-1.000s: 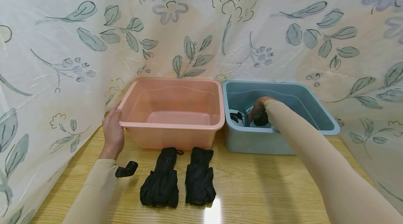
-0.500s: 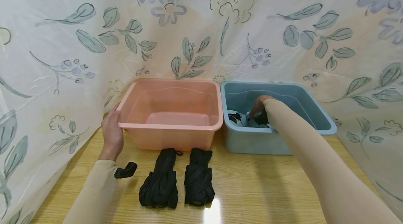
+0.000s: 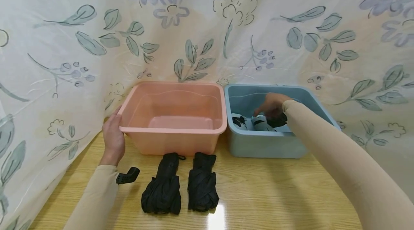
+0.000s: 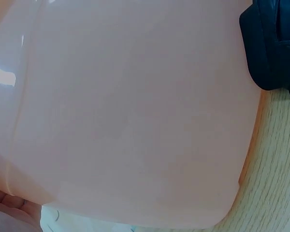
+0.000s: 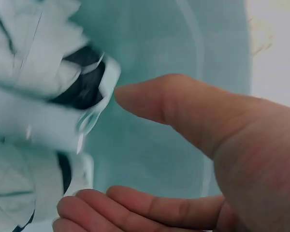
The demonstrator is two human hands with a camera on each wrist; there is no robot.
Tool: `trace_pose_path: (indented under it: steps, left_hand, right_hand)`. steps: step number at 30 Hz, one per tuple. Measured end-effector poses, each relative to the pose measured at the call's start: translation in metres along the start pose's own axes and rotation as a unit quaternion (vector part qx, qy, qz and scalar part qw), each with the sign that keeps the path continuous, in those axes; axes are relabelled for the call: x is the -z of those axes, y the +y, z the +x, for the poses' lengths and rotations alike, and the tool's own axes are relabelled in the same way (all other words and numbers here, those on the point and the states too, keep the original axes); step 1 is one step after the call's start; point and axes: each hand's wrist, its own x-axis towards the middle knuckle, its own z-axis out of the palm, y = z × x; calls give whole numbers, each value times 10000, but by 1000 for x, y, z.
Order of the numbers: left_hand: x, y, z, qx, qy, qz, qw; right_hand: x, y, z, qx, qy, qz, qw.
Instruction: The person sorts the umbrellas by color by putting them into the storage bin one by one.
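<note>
My left hand [image 3: 113, 136] touches the outside of the pink plastic tub [image 3: 174, 129] at its left rim; its fingertips are partly hidden. In the left wrist view, only a bit of this hand [image 4: 14, 212] shows beside the tub wall [image 4: 135, 111]. Inside the blue tub [image 3: 268, 147], my right hand [image 3: 273, 105] hovers over pale blue folded bundles, probably folded umbrellas. Thumb and fingers of the right hand [image 5: 203, 159] stand apart, holding nothing. The thumb tip is close to one pale blue bundle [image 5: 29, 116] with a dark end and a loop; another bundle [image 5: 24, 179] lies below it.
Two black folded umbrellas, one on the left [image 3: 163, 187] and one on the right [image 3: 202, 185], lie on the wooden table [image 3: 252, 194] before the pink tub. Floral cloth [image 3: 194, 25] hangs behind and beside the tubs. A black wrist device [image 3: 127, 176] sits on the left wrist.
My right hand has risen slightly off the pale blue bundles, which now show more. The left hand stays at the pink tub. The head view has shifted a little.
</note>
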Motion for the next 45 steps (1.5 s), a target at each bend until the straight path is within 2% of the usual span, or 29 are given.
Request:
trace_pose_path:
  steps: [6,12,22,27,35,45]
  left_hand:
    - [1,-1,0,28,15,141,9999]
    - [0,0,1,56,4,-145,9999]
    - [-1,-1,1,54,15,-289,9996]
    - [-1,-1,1,34,8,-233,9997]
    - [-1,0,1,17,49,-173,9998]
    - [-1,1,0,-15,28,-58,10000]
  right_hand:
    - [7,-8,-36,569,7,475,9973]
    - [7,-6,-73,1150,281,883,9890]
    - [-21,7,-132,1737,423,1549,9716]
    - [-43,13,-154,1879,504,1570,9682]
    - [-91,15,-162,2306,451,1668,9576]
    - [-157,2,-139,2518,405,2421,9361]
